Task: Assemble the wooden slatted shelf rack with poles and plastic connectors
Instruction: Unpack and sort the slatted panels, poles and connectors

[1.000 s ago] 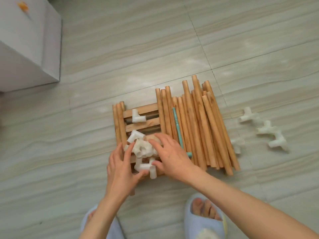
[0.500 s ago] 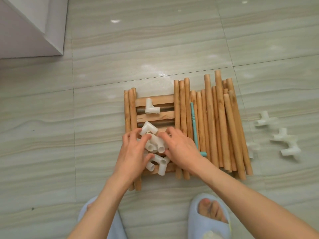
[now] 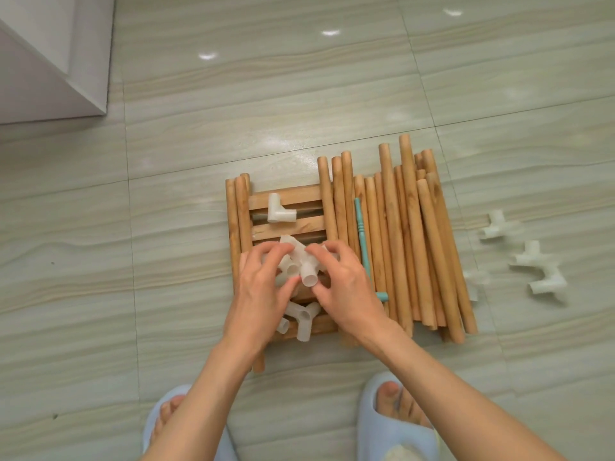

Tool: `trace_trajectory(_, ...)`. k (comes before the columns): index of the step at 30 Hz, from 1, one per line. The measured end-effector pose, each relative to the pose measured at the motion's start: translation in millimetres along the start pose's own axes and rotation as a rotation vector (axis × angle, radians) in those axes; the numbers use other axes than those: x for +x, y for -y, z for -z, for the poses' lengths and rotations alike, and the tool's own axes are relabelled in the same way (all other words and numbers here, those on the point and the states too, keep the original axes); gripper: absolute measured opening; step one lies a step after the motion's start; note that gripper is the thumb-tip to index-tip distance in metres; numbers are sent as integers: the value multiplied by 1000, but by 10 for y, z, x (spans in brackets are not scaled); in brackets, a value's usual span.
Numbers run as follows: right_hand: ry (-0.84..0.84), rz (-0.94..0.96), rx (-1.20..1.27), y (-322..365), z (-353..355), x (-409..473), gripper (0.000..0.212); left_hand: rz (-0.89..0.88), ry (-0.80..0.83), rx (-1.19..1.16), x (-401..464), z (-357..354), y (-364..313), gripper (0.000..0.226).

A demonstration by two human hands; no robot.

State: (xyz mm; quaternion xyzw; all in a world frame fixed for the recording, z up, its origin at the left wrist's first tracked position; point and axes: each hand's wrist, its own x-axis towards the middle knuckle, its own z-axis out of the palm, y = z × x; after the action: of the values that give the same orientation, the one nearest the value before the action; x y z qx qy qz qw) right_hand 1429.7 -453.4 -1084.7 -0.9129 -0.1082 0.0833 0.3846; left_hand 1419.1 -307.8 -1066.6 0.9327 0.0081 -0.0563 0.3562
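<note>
A wooden slatted panel point(image 3: 301, 226) lies flat on the floor, with several wooden poles point(image 3: 412, 234) side by side to its right. On the panel sits a heap of white plastic connectors point(image 3: 304, 266). My left hand point(image 3: 263, 291) and my right hand point(image 3: 342, 287) curl their fingers round this heap from both sides and grip it. One connector point(image 3: 279, 213) lies alone on the panel's far slats. Another connector point(image 3: 301, 319) lies at the panel's near edge, between my wrists.
A teal tool point(image 3: 364, 247) lies among the poles. Three loose white connectors point(image 3: 532, 257) lie on the tiles at the right. A white cabinet corner point(image 3: 66, 54) stands at the far left. My two slippered feet point(image 3: 399, 424) are at the bottom.
Both hands have closed in on the connector heap and now grip it. The camera has shifted, so the parts sit lower and more to the right in view.
</note>
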Motion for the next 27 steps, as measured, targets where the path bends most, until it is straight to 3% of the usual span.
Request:
trace_trajectory(4,-126,-58,196,-47,216,-14,43,-116,7,-6,109,62,-296,52)
trace_trajectory(8,-243,-134,273,-245,596,-189,45,-227,129,-28,222,-64,-670,58)
trace_trajectory(14,-588,-532,210,-1043,1372,-605,44,-285,375,20,496,-888,-1429,54)
trace_trajectory(18,-500,-801,70,-1577,1622,-760,43,-266,509,94,658,-1470,-1774,44)
trace_trajectory(22,-391,-819,13,-1826,1581,-794,46,-144,558,7,697,-1773,-1914,43)
trace_trajectory(24,-361,-818,27,-1848,1572,-773,52,-161,601,-40,690,-1778,-1937,45)
trace_trajectory(27,-357,-837,29,-1786,1581,-773,57,-217,526,-107,660,-1570,-1846,43)
